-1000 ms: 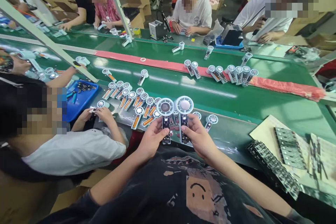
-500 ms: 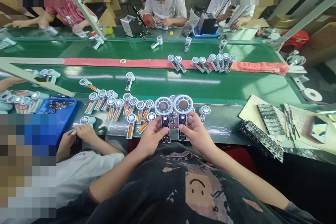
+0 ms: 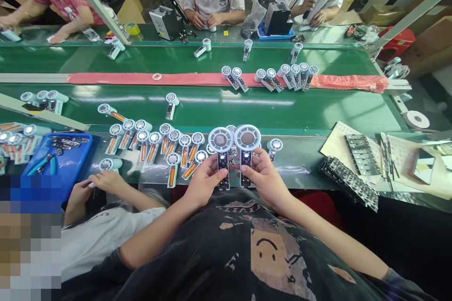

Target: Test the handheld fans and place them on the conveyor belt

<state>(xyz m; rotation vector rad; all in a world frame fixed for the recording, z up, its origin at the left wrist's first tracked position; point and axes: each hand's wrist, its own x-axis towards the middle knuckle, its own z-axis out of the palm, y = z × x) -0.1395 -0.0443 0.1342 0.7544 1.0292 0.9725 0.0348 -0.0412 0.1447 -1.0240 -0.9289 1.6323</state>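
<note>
Here the left hand [image 3: 203, 181] grips one small fan [image 3: 221, 150] by its open handle, and just beside it the right hand [image 3: 264, 179] grips another fan [image 3: 246, 147], both upright above the bench edge. Either exposed circuit board could probably be smudged or bent under the thumbs, and a slip would knock the row of fans [image 3: 158, 143] lying just left of the hands.

Bright, even overhead light. White glare streaks along green belt [image 3: 212, 103] and on near shelf [image 3: 293, 169]. Shadows soft, short. Strong wide-angle bend: belt lines curve, frame posts lean at edges. Centre sharp; corners stretched, slightly soft. Faces pixelated. Far right background dim.
</note>
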